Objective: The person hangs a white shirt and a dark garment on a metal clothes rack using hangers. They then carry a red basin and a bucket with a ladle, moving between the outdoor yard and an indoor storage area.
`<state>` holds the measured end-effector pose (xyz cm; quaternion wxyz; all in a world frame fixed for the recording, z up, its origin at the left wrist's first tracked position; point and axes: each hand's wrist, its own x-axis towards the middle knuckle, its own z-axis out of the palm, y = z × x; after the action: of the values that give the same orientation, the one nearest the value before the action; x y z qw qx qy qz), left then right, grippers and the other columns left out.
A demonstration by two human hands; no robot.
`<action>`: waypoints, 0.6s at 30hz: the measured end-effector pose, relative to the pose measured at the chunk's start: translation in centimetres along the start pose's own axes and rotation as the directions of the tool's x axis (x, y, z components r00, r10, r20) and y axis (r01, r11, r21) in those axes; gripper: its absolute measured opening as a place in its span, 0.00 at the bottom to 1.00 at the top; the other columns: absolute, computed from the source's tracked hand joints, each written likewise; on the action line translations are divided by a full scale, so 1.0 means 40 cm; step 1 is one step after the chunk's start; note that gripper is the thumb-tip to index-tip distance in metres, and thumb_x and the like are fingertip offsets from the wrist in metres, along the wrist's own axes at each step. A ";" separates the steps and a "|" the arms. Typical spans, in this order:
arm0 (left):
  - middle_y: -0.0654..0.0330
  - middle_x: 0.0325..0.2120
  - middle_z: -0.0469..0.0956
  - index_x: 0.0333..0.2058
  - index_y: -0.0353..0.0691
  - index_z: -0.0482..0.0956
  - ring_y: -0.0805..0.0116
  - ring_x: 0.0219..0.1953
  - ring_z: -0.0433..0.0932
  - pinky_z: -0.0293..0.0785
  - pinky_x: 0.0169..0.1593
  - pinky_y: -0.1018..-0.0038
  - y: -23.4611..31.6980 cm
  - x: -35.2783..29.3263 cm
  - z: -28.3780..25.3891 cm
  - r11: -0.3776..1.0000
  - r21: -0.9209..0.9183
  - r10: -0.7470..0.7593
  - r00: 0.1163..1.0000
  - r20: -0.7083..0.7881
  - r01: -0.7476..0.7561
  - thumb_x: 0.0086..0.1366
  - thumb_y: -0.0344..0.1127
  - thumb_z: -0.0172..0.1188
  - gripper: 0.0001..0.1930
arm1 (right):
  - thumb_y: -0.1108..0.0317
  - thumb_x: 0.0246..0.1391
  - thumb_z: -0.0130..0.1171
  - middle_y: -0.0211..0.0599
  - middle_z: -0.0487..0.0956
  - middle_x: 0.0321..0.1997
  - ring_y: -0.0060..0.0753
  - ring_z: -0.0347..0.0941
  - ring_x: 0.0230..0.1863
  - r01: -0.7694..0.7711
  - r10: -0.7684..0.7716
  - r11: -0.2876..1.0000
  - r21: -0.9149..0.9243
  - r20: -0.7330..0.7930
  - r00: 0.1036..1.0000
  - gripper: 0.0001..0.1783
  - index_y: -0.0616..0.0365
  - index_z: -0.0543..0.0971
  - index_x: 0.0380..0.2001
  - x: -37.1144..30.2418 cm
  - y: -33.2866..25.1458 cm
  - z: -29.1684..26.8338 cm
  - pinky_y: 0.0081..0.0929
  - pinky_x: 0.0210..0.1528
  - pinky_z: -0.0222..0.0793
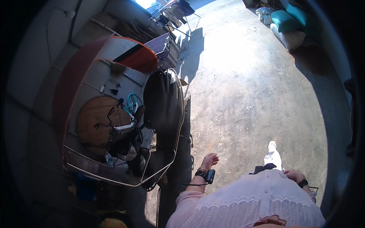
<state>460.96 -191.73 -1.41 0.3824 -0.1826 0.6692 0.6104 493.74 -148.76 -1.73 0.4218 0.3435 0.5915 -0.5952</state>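
My left hand (210,160) hangs over the concrete floor beside the pale blouse I wear, its fingers loosely bent and holding nothing. On that wrist sits a black strapped device (205,174) with a cable. At my other side, my right hand (294,175) is partly covered by the blouse, and its fingers are hidden. A dark band (303,183) circles the right wrist. One white shoe (272,152) points forward between the hands. Nearest to my left hand is a parked vehicle with a black cover (163,102) and a metal rail frame.
A red-edged canopy (140,53) rises over the vehicle on the left. Behind it are a bicycle (131,110) and a round brown board (100,117). Purple crates (161,47) and a rack of hanging clothes (176,13) stand farther off. Stuffed sacks (287,24) lie far right.
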 end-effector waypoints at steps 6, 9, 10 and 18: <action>0.61 0.29 0.75 0.35 0.44 0.70 0.68 0.31 0.76 0.74 0.32 0.73 0.225 0.187 0.160 0.968 0.050 -0.246 0.969 -0.001 0.246 0.58 0.40 0.54 0.09 | 0.56 0.46 0.57 0.27 0.76 0.37 0.23 0.71 0.35 -0.061 0.080 0.994 -0.089 0.225 0.971 0.16 0.47 0.75 0.39 0.119 -0.473 -0.392 0.26 0.35 0.67; 0.62 0.28 0.75 0.37 0.45 0.68 0.69 0.28 0.76 0.73 0.27 0.74 0.313 0.299 0.153 0.962 -0.110 -0.260 0.963 -0.070 0.251 0.58 0.41 0.53 0.11 | 0.62 0.47 0.56 0.32 0.77 0.34 0.25 0.71 0.34 -0.024 -0.045 0.971 0.239 0.282 0.958 0.14 0.57 0.76 0.37 0.150 -0.643 -0.527 0.26 0.37 0.67; 0.62 0.25 0.75 0.34 0.45 0.69 0.70 0.26 0.76 0.73 0.25 0.75 0.339 0.344 0.149 0.955 -0.143 -0.274 0.956 -0.102 0.258 0.59 0.40 0.52 0.08 | 0.63 0.46 0.56 0.30 0.77 0.33 0.25 0.71 0.31 0.004 -0.110 0.953 0.304 0.334 0.936 0.14 0.56 0.75 0.37 0.183 -0.706 -0.569 0.27 0.34 0.67; 0.62 0.24 0.76 0.34 0.42 0.72 0.69 0.26 0.76 0.71 0.28 0.73 0.777 0.821 0.168 0.914 -0.301 -0.341 0.915 -0.214 0.270 0.57 0.40 0.53 0.09 | 0.66 0.45 0.55 0.33 0.76 0.33 0.27 0.72 0.27 0.109 -0.109 0.993 -0.043 0.000 0.994 0.16 0.59 0.73 0.39 0.540 -1.304 -0.891 0.28 0.26 0.68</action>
<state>419.74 -172.17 -4.26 0.3540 -0.4145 0.5888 0.5968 434.35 -118.30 -2.02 0.3954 0.3023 0.6225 -0.6039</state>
